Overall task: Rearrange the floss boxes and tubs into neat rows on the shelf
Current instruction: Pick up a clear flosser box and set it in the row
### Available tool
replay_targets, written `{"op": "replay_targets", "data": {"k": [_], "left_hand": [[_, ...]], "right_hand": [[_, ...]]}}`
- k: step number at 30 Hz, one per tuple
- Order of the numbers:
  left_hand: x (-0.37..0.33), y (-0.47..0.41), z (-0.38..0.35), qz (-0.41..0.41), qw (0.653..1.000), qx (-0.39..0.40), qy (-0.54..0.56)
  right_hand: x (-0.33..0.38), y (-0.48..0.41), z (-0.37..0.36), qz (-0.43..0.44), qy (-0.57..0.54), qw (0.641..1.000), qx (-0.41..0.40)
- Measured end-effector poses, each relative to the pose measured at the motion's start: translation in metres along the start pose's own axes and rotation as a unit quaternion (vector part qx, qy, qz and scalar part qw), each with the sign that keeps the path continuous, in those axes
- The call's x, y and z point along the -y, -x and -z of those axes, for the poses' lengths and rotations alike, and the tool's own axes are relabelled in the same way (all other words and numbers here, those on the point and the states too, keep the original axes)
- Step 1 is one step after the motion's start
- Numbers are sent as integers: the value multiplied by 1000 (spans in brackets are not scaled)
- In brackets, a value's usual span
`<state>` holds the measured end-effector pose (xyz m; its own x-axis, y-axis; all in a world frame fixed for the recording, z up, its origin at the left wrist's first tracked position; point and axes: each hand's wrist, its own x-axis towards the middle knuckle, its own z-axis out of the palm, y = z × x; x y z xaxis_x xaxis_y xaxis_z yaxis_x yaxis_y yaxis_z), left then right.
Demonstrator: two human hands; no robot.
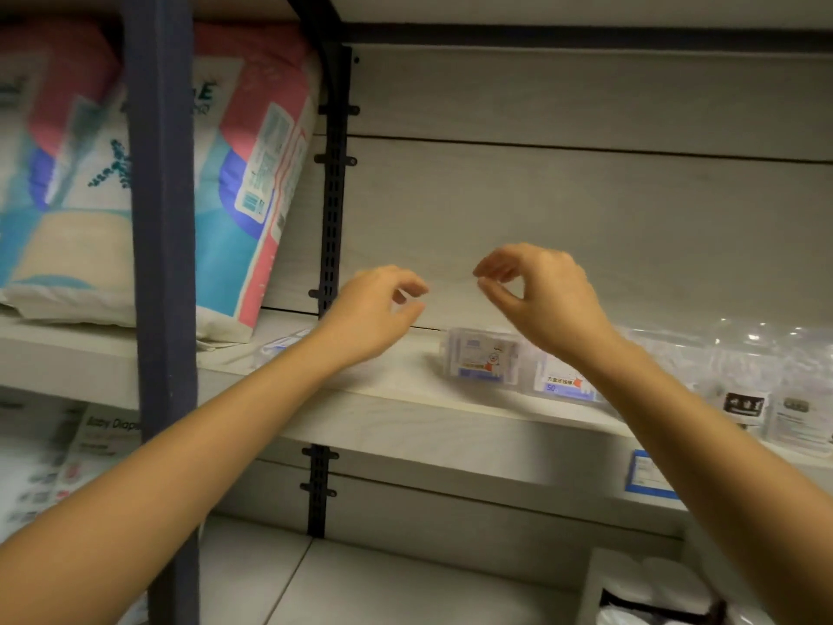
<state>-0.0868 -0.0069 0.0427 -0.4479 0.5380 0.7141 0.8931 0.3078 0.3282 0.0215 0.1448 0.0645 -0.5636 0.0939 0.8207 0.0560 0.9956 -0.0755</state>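
Both my hands hover above the pale shelf (396, 412), holding nothing. My left hand (374, 309) has loosely curled fingers and is above a clear floss box (281, 347) lying flat, partly hidden by my wrist. My right hand (541, 295) hangs with thumb and fingers curved, above a clear floss box with a blue label (480, 358). Right of it stands another floss box (561, 383), partly behind my right forearm. Further right sit clear tubs with dark labels (743, 399).
Large diaper packs (243, 182) fill the shelf bay at the left, behind a dark upright post (162, 263). A black slotted rail (331, 182) runs up the back wall. A blue price tag (647, 475) hangs on the shelf edge. White packages (649, 584) lie on the lower shelf.
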Motion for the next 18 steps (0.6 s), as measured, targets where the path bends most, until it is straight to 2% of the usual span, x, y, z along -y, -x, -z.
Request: {"op": "replay_targets", "data": {"k": [1, 3, 5, 7, 9, 11, 14, 18], "left_hand": [[4, 3, 13, 8, 999, -39, 17], [19, 9, 35, 61, 993, -80, 55], [39, 15, 51, 138, 984, -47, 99], [58, 20, 59, 211, 967, 41, 139], [71, 22, 61, 266, 942, 91, 182], [79, 20, 59, 297, 927, 96, 208], [84, 15, 57, 333, 898, 90, 273], [83, 14, 53, 381, 864, 118, 307]], "right_hand": [[7, 0, -1, -28, -92, 995, -31], [22, 2, -7, -89, -249, 964, -40], [39, 6, -18, -154, -349, 924, 4], [53, 8, -33, -230, -406, 879, 104], [65, 7, -49, -282, -406, 843, 213], [72, 0, -67, -299, -344, 849, 269], [81, -14, -87, -304, -228, 873, 304], [91, -23, -102, -323, -200, 865, 327]]}}
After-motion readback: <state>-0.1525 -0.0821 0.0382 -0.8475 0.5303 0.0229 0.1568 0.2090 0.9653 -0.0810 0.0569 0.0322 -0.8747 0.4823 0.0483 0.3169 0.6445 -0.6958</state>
